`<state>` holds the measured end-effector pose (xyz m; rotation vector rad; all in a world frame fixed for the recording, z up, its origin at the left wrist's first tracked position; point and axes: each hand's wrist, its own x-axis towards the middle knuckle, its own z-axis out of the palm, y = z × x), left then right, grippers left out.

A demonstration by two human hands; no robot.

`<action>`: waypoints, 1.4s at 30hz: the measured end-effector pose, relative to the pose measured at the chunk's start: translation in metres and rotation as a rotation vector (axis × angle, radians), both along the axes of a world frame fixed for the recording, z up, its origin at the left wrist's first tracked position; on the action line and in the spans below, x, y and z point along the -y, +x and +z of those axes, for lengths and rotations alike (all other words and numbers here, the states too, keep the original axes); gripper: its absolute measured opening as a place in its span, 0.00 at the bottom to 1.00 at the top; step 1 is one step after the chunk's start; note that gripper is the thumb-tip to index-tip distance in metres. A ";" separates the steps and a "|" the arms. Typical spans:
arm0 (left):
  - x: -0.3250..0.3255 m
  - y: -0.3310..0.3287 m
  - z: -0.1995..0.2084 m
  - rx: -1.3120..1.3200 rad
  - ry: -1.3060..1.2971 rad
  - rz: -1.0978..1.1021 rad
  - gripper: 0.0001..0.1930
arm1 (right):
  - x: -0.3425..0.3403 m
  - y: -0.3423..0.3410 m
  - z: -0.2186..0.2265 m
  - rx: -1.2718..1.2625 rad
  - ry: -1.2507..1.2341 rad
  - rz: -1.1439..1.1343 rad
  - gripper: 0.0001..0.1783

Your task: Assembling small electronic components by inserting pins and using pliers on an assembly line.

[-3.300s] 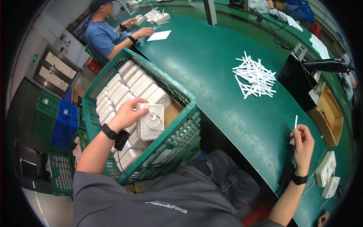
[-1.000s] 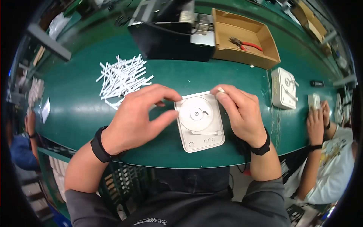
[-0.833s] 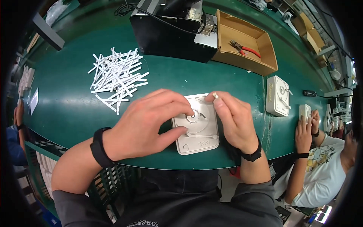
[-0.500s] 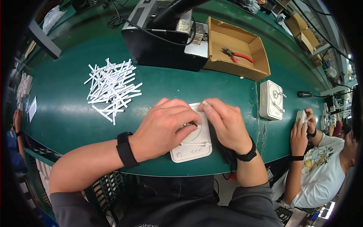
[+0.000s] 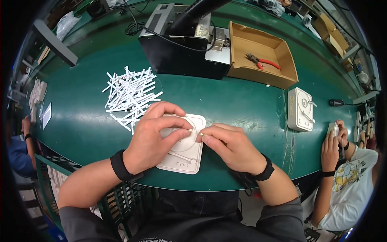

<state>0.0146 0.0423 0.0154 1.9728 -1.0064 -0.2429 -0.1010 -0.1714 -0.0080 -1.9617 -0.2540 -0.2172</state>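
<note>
In front of me on the green table lies a white panel shaped like a small record player (image 5: pixel 192 151), with a round disc, a moulded arm and a row of small circles. Over its disc is my left hand (image 5: pixel 155 131), thumb and forefinger pinched together; a tiny pale bit shows at the tips, too small to name. My right hand (image 5: pixel 231 147) is beside the panel's right edge, pinching a small whitish piece (image 5: pixel 202 135) between thumb and forefinger. The fingertips of both hands are close but apart. My left fingers hide part of the disc.
A pile of narrow white strips (image 5: pixel 131 94) lies left. Behind stand a black machine (image 5: pixel 181 56) and a cardboard box (image 5: pixel 262 76) holding red-handled cutters (image 5: pixel 262 61). Right, another white record-player-shaped unit (image 5: pixel 301 109) stands near a co-worker's hands (image 5: pixel 332 147).
The panel has shifted left on the table, along with my left hand. My right hand has come from the panel's far right corner down to its right edge. The whole view has swung slightly.
</note>
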 end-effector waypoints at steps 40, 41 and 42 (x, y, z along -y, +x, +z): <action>0.001 -0.005 -0.008 -0.037 -0.008 -0.286 0.03 | 0.006 -0.006 0.017 0.107 -0.346 0.058 0.02; 0.001 -0.005 -0.008 -0.036 -0.008 -0.284 0.03 | 0.006 -0.006 0.018 0.109 -0.358 0.050 0.02; 0.001 -0.005 -0.009 -0.036 -0.006 -0.288 0.03 | 0.006 -0.006 0.018 0.110 -0.358 0.052 0.02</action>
